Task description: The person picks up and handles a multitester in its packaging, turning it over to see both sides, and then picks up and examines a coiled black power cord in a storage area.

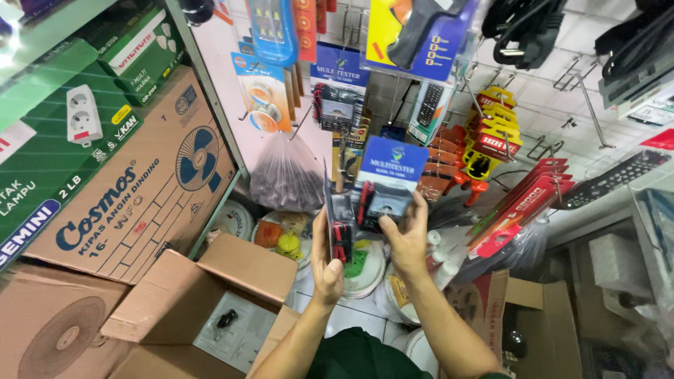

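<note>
Between both raised hands, two carded meter packs: left hand [326, 263] gripping an edge-on pack [339, 221], right hand [406, 235] clasping a blue-topped pack [387, 184], open cardboard box [210, 309] below left of them.

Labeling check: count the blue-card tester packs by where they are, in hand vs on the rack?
In left hand, edge-on tester pack: 1
In right hand, blue-card tester pack: 1
Hanging tester pack on the rack: 1
Total: 3
</note>
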